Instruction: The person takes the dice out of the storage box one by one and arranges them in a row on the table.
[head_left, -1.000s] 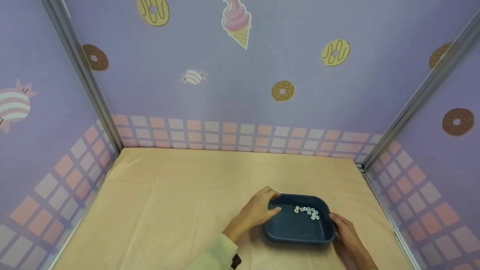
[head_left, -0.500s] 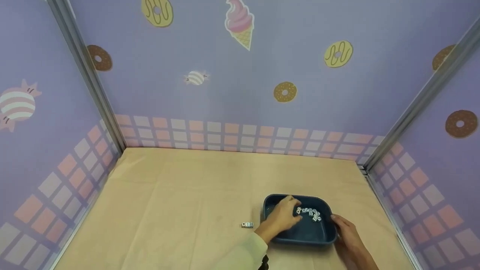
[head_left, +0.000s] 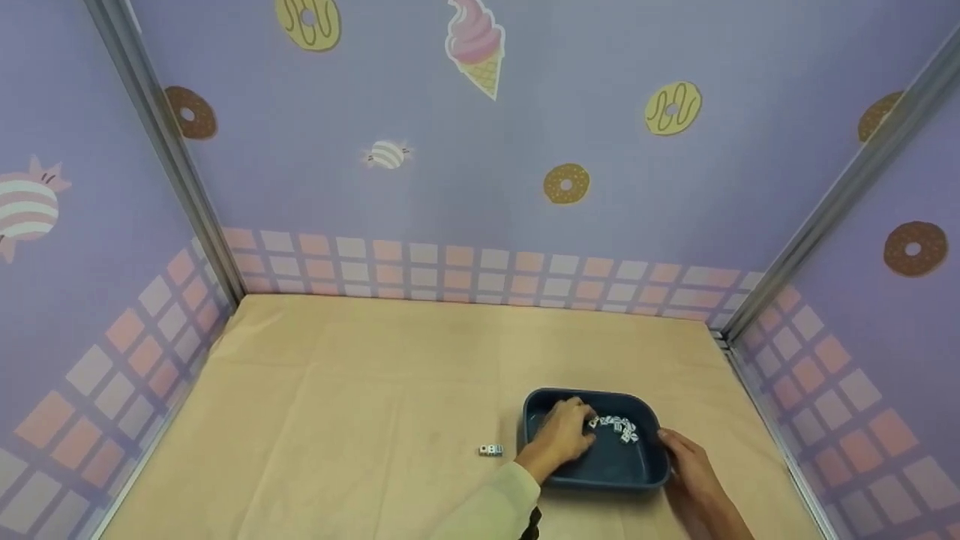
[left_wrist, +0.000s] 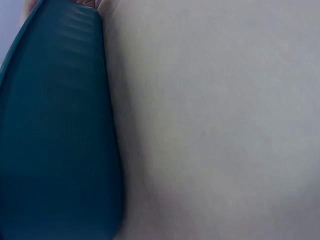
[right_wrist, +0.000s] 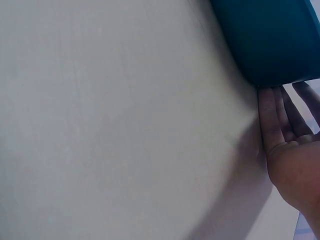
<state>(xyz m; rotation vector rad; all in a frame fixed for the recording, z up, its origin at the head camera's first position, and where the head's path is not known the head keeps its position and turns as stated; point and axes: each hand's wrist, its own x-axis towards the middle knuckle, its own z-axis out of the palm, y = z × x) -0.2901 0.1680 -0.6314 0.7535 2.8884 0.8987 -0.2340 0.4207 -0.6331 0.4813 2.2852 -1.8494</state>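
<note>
My left hand [head_left: 561, 435] reaches over the near left side of a dark blue tray [head_left: 604, 480], fingers inside it. Its thumb and index finger pinch a white die [head_left: 593, 423] at the left end of a cluster of white dice [head_left: 618, 424]. My right hand [head_left: 691, 461] touches the tray's right end; in the right wrist view its fingers [right_wrist: 270, 112] lie fairly straight against the tray's outer wall [right_wrist: 272, 42]. Left of the tray, a short row of dice [head_left: 491, 450] sits on the cloth. The left wrist view shows the tray's outer side [left_wrist: 60, 125], with the left hand's grip hidden.
A beige cloth [head_left: 360, 390] covers the table. Purple walls [head_left: 480, 202] with printed sweets stand at the back and both sides, joined by grey metal posts [head_left: 180, 172].
My left hand has moved right, from the tray's left rim into the tray and onto a die. The row of dice on the cloth has come into view. My right hand stays at the tray.
</note>
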